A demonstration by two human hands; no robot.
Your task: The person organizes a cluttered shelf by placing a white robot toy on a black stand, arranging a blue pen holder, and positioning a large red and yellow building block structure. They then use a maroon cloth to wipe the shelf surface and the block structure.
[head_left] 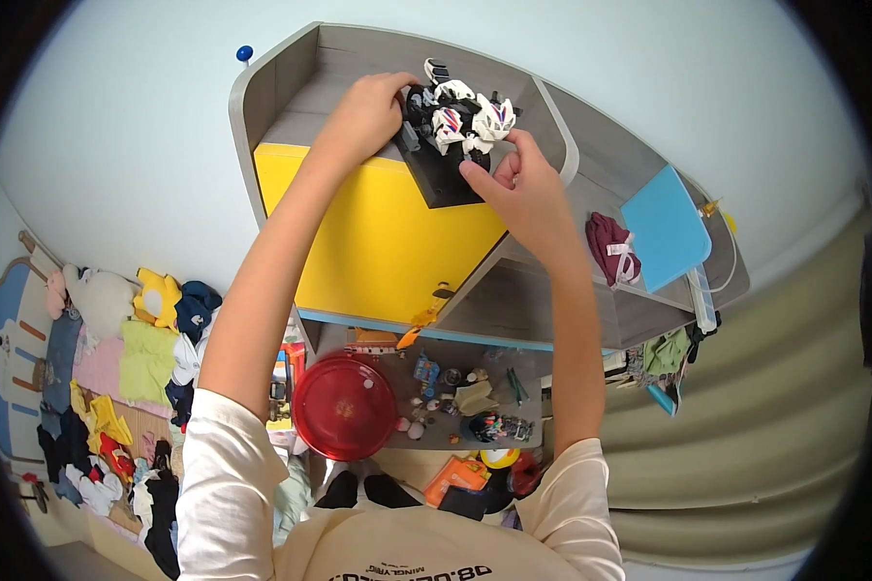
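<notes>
A white and black toy model (465,121) with red and blue stripes is up on the top shelf of the grey cabinet. It stands on a flat black base (440,184), whose near corner juts over the yellow door. My left hand (368,118) is closed around the left side of the model, its fingertips partly hidden behind dark parts. From the right, my right hand (518,194) grips the other side, the thumb at the base's edge and the fingers by the white part. Whether the base rests fully on the shelf cannot be seen.
Below the shelf is a yellow cabinet door (378,237). To the right, a maroon cloth (610,247) lies beside a light blue panel (667,230). A red round lid or basin (345,405) and small items stand on a lower surface. Clothes cover the bed (145,353) at left.
</notes>
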